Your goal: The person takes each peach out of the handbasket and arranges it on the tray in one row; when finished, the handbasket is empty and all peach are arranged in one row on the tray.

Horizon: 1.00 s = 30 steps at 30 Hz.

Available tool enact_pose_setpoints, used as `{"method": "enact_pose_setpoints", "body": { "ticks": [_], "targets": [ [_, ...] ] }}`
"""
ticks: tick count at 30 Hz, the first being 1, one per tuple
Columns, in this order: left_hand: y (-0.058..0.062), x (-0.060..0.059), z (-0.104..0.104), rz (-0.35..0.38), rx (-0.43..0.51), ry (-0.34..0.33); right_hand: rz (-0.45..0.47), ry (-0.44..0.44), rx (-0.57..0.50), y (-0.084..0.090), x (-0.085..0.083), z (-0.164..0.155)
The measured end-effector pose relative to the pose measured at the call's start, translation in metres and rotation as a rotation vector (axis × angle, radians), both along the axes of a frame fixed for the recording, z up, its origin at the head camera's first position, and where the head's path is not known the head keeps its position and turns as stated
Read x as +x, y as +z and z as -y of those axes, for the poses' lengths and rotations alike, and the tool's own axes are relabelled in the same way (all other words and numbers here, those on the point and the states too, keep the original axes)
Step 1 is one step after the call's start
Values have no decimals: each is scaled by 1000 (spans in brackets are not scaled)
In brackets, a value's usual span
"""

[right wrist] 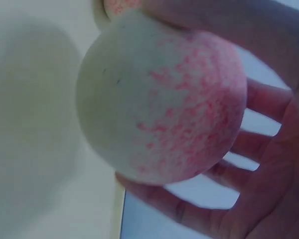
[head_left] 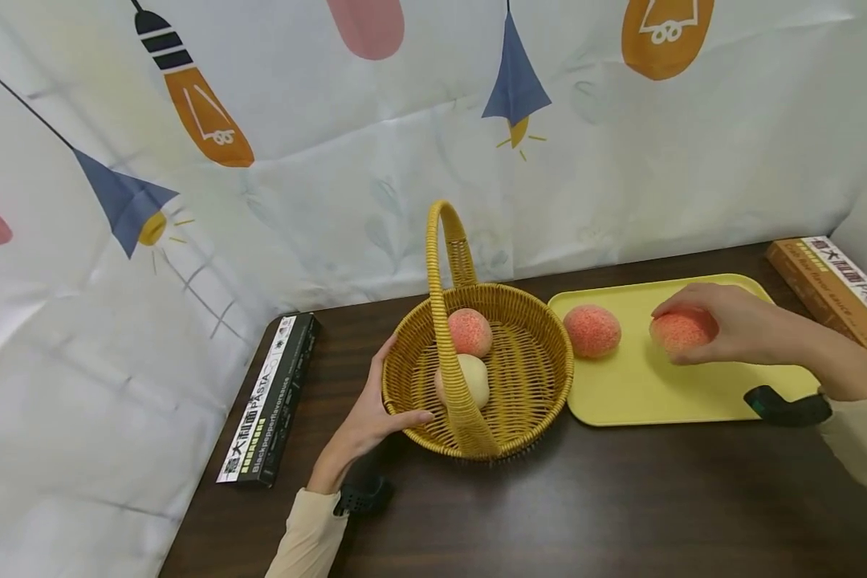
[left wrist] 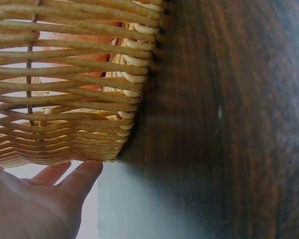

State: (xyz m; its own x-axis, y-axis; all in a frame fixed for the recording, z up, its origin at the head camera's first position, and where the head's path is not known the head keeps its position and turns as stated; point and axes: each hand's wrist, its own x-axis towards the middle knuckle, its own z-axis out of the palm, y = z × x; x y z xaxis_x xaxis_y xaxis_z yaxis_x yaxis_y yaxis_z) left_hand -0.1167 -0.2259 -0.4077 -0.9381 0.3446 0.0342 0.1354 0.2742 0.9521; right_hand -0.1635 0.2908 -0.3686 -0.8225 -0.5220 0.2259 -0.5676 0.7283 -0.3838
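A woven yellow basket (head_left: 509, 365) with a tall handle stands mid-table and holds a pink peach (head_left: 470, 331) and a pale peach (head_left: 473, 381). My left hand (head_left: 390, 397) rests against the basket's left wall, fingers nearly straight and thumb along the outside. In the left wrist view the fingertips (left wrist: 82, 174) touch the basket's (left wrist: 74, 79) lower edge. To the right lies a yellow tray (head_left: 643, 385) with a loose peach (head_left: 592, 330). My right hand (head_left: 715, 317) grips a second peach (head_left: 686, 333) just over the tray. In the right wrist view the fingers (right wrist: 259, 164) curl round that peach (right wrist: 162, 104).
A black pasta box (head_left: 269, 401) lies on the dark wooden table (head_left: 585, 498) left of the basket. An orange pasta box (head_left: 838, 297) lies at the right edge behind the tray. A printed white curtain (head_left: 332, 160) closes off the back and left.
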Motion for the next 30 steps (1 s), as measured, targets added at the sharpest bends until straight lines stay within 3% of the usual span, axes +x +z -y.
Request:
{"method": "enact_pose_setpoints", "body": {
  "ticks": [7, 16, 30],
  "targets": [
    [1, 1, 0, 16, -8, -2, 72, 27, 114, -6, -10, 20],
    [3, 0, 0, 14, -5, -5, -19, 9, -36, -21, -6, 21],
    [2, 0, 0, 6, -8, 1, -62, 15, -114, -34, -5, 15]
  ]
}}
